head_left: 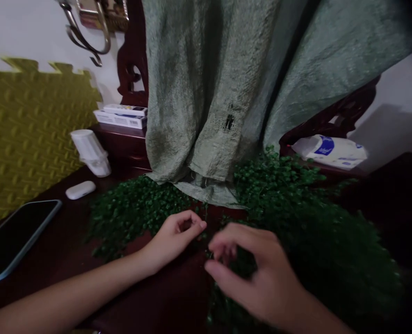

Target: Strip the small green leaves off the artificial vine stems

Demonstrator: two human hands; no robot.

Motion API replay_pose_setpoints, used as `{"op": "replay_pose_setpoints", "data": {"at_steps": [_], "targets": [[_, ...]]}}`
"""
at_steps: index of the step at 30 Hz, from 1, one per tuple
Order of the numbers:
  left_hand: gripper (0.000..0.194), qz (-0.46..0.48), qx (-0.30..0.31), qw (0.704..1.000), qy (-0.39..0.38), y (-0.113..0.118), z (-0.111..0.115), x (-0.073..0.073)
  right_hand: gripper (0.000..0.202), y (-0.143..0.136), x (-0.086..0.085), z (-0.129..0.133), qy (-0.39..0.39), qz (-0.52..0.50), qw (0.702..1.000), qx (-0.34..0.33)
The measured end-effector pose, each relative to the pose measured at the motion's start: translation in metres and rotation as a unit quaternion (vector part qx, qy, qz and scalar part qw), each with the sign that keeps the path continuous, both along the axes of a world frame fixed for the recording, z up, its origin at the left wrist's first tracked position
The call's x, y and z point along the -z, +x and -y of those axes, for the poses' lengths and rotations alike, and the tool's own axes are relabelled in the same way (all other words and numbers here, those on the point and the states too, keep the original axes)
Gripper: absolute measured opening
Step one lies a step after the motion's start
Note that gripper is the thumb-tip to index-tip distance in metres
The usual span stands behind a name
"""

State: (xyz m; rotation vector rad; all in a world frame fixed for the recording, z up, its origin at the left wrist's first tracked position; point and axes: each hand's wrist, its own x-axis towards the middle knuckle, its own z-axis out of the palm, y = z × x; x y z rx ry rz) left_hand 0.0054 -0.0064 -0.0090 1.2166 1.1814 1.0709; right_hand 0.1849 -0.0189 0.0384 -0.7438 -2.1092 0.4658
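My left hand (178, 234) is closed in a pinch, thumb against forefinger. A thin green sprig (206, 212) stands up at its fingertips. To the right, my right hand (252, 264) is slightly blurred, its fingers curled and its thumb apart from them, with no held thing visible. Small-leaved green plants lie in two heaps: a smaller leafy heap (132, 208) beyond my left forearm, and a larger leafy heap (278, 190) beyond and right of my right hand. Some leaves under the right hand are hidden.
A grey-green woven sack (223, 93) hangs behind the heaps on the dark red wooden table (150, 301). At left are a phone (18, 236), a white earbud case (80, 189), a white plastic container (91, 150) and flat boxes (122, 118). A tissue pack (331, 150) lies at right.
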Motion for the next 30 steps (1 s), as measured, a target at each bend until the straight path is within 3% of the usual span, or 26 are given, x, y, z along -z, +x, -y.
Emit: {"op": "replay_pose_setpoints", "data": {"at_steps": [3,6,8,14,18,30], "targets": [[0.033,0.055,0.035,0.997,-0.043,0.003,0.002,-0.002,0.027,-0.01,0.029,-0.025,-0.164,-0.016,0.986,-0.032],[0.029,0.086,0.039,0.992,-0.079,0.004,0.004,-0.003,0.017,-0.009,0.055,-0.036,-0.269,-0.086,0.958,-0.048],[0.027,0.096,0.041,0.991,-0.088,0.004,0.005,-0.004,0.012,-0.005,0.062,-0.039,-0.323,-0.127,0.935,-0.067],[0.027,0.069,0.058,0.995,-0.033,-0.001,0.002,0.0,0.013,0.003,0.058,-0.041,-0.378,-0.161,0.905,-0.111],[0.029,0.089,0.07,0.993,-0.038,-0.004,-0.004,0.006,0.011,0.003,0.055,-0.04,-0.393,-0.161,0.894,-0.143],[0.03,0.071,0.062,0.994,-0.046,-0.003,-0.001,0.001,0.014,0.0,0.05,-0.031,-0.435,-0.159,0.883,-0.083]]}}
